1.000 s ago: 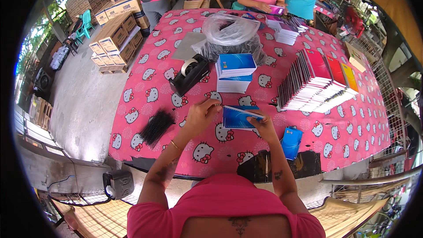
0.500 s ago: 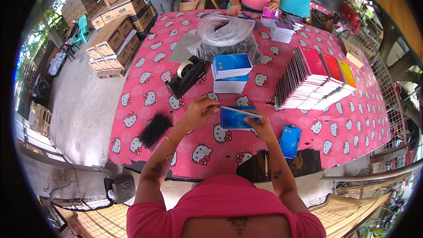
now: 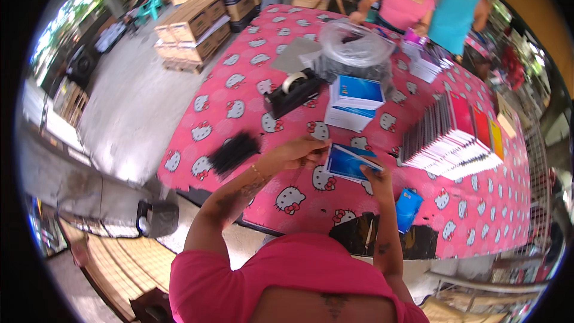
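Left of the tape dispenser (image 3: 297,97) lies a black bundle (image 3: 234,154); nearer the person than the dispenser, the left hand (image 3: 304,152) curls, its grip unclear; to the dispenser's near right, the right hand (image 3: 378,177) pinches a blue notebook (image 3: 345,162).

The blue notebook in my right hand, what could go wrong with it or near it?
The blue notebook might slip if your right hand loosens its grip. The black coil bundle, close beside your left forearm, could get knocked. The blue-covered stack beyond has its upper notebooks set askew over the lower ones, so a bump might slide them.
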The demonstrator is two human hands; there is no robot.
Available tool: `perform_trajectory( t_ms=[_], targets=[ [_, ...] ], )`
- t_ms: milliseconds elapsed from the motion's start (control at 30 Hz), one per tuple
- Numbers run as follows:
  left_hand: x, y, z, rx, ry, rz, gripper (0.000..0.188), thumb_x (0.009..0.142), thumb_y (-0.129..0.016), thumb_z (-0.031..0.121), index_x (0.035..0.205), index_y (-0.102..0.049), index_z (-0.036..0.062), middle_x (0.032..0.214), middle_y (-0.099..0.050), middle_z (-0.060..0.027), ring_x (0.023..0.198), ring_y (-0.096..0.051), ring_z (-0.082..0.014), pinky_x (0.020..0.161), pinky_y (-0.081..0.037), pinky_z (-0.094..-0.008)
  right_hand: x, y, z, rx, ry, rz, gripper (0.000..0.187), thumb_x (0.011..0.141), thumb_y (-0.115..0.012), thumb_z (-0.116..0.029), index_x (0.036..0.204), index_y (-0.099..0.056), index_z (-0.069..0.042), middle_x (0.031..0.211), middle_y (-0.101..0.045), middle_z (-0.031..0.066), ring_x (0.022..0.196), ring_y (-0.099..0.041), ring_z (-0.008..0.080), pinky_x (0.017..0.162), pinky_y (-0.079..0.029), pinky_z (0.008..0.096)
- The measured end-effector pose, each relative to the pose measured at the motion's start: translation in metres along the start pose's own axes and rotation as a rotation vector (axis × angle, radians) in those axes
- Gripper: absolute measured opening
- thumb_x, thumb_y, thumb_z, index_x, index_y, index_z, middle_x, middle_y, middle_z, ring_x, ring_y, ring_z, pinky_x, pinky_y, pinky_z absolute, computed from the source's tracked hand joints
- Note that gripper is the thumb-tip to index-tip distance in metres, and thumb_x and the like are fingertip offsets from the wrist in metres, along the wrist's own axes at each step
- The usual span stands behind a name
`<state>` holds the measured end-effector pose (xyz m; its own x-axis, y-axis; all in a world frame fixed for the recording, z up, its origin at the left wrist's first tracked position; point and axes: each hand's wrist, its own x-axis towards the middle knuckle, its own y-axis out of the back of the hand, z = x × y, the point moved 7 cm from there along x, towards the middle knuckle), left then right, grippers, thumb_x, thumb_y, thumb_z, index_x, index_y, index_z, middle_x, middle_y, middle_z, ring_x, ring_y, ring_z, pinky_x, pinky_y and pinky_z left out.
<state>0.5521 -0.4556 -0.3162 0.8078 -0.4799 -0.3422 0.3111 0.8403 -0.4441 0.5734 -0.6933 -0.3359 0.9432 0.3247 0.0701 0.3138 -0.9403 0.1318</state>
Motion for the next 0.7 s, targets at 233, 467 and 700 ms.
perform_trajectory(
  t_ms=[233, 467, 700],
  targets=[
    [-0.025, -0.009, -0.009, 0.120, 0.023, 0.010, 0.047, 0.101, -0.053, 0.047, 0.096, -0.065, 0.0020, 0.062, -0.043, 0.0046, 0.051, -0.036, -0.0071, 0.044, -0.028, -0.0240, 0.001, -0.001, -0.004, 0.031, 0.045, 0.004, 0.023, 0.092, -0.069, -0.011, 0.114, -0.069, -0.002, 0.097, -0.065, -0.0002, 0.090, -0.056, 0.0083, 0.081, -0.043, 0.0238],
    [-0.026, -0.013, -0.048, 0.904, -0.462, 0.144, 0.015, 0.090, -0.067, 0.019, 0.101, -0.066, 0.0088, 0.092, -0.065, -0.0059, 0.087, -0.064, -0.0201, 0.075, -0.050, -0.0381, 0.004, -0.002, -0.005, 0.029, 0.057, -0.002, 0.024, 0.093, -0.070, -0.014, 0.114, -0.068, -0.002, 0.098, -0.064, -0.0008, 0.090, -0.054, 0.0068, 0.079, -0.042, 0.0223],
    [-0.054, -0.007, -0.108, 1.530, -0.680, 0.387, 0.044, 0.076, -0.069, 0.006, 0.119, -0.062, 0.0106, 0.131, -0.054, -0.0120, 0.125, -0.049, -0.0326, 0.103, -0.039, -0.0521, 0.004, -0.001, -0.006, 0.044, 0.042, -0.002, 0.026, 0.092, -0.071, -0.013, 0.115, -0.067, -0.002, 0.097, -0.063, -0.0024, 0.088, -0.052, 0.0058, 0.077, -0.041, 0.0211]
  ],
)
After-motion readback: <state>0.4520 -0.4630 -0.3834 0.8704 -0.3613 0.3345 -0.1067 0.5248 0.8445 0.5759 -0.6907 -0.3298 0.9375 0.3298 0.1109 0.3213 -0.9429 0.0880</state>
